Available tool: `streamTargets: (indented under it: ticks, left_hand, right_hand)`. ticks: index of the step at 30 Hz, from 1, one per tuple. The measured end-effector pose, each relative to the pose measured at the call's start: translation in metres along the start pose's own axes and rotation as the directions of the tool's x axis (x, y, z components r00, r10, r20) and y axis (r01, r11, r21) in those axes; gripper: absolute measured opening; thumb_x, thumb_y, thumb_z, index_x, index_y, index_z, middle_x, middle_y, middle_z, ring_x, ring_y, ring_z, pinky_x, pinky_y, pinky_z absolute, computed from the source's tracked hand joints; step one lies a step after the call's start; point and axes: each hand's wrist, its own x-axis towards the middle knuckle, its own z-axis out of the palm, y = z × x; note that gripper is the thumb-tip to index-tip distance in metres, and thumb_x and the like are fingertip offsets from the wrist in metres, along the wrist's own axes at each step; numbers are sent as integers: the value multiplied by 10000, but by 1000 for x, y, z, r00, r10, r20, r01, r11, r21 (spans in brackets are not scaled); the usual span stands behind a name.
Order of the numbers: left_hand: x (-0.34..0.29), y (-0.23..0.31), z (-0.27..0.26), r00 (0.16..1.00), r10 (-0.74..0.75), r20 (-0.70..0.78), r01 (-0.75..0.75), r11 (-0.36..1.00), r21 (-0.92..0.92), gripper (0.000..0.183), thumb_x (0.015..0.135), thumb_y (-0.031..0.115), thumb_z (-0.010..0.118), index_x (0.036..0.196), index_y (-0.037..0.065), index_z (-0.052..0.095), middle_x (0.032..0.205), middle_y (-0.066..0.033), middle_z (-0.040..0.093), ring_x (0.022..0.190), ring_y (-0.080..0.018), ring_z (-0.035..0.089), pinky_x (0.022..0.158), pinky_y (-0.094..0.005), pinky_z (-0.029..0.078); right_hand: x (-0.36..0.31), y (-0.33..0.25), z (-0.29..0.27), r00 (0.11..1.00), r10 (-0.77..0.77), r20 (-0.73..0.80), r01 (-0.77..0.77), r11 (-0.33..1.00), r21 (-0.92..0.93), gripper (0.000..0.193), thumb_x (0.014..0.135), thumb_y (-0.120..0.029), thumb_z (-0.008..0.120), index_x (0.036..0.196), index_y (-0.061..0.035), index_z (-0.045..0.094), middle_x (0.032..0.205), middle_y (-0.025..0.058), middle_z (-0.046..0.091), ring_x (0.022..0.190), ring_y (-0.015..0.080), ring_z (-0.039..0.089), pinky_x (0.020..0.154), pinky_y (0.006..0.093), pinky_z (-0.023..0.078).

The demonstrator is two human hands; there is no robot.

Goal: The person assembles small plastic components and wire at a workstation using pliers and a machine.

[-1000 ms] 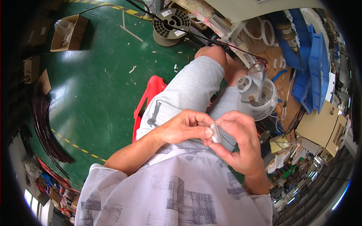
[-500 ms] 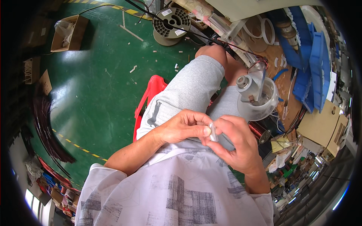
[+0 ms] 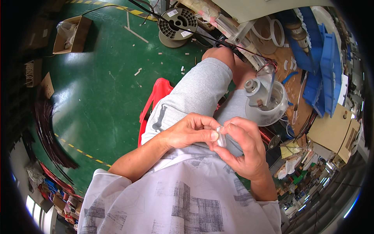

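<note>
Over my lap, a small whitish, partly see-through piece (image 3: 221,138), oblong and thin-walled, is held up between both hands; its exact kind I cannot tell. My left hand (image 3: 191,132) is closed, with its thumb pressed against the near side of the piece. My right hand (image 3: 247,151) is curled round the other side, thumb below and bent index finger at the top edge. The fingertips behind the piece are partly hidden. Just beyond the right hand stands a clear round bowl (image 3: 277,111) with a metal fitting (image 3: 253,86) in it.
A workbench (image 3: 291,76) on the right carries blue plastic bins (image 3: 329,74) and white curved strips. Ahead on the green floor (image 3: 113,89) lie a large cable spool (image 3: 171,37) and small white scraps. A red stool (image 3: 157,91) is under me; an open carton (image 3: 72,35) sits far left.
My right index finger and knuckles have shifted slightly up and away at the piece's top edge, showing more of it. The left hand is nearly still.
</note>
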Motion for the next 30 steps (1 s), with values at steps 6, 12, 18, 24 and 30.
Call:
streamTargets:
  ticks: [6, 12, 18, 24, 30]
  left_hand:
    - [1, 1, 0, 1000, 16, 21, -15, 999, -29, 254, 1014, 215, 675, 1144, -4, 681, 1018, -69, 731, 888, -141, 707, 821, -297, 583]
    - [1, -1, -3, 1000, 13, 22, -13, 1000, -22, 241, 1013, 197, 675, 1144, -5, 684, 1023, -72, 731, 889, -139, 706, 824, -301, 583]
    - [-2, 7, 3, 999, 21, -35, -21, 1000, -1, 208, 993, 149, 698, 1137, -2, 691, 1026, -67, 730, 884, -133, 698, 827, -296, 578]
    - [-6, 21, 13, 911, 377, -165, -201, 758, 620, 218, 894, 38, 771, 1101, -5, 717, 976, -77, 720, 868, -155, 697, 781, -309, 572]
    - [-5, 20, 21, 815, 576, -61, -230, 419, 878, 289, 824, 6, 795, 1106, 26, 732, 957, -77, 705, 831, -179, 703, 730, -302, 581]
  right_hand:
    - [2, -2, -2, 999, -23, -35, 21, 999, -31, 713, 716, 36, 864, 1345, -76, 550, 1242, 155, 551, 1034, 271, 653, 824, 367, 598]
    - [0, -2, -1, 1000, 2, -12, -2, 1000, -1, 714, 717, 31, 870, 1348, -74, 554, 1193, 145, 590, 1012, 269, 653, 819, 366, 585]
    - [-2, -7, -9, 992, 66, -103, -58, 995, 76, 608, 744, 10, 861, 1290, -47, 599, 1139, 147, 628, 871, 226, 668, 726, 316, 568]
    - [1, -11, -17, 961, 262, -89, -264, 964, -16, 268, 807, -3, 804, 1050, -12, 692, 998, 114, 660, 745, 191, 653, 643, 308, 540]
    - [1, -10, -6, 936, 346, -58, -345, 938, 26, 224, 814, -4, 790, 1010, -16, 684, 954, 95, 665, 720, 181, 664, 631, 312, 543]
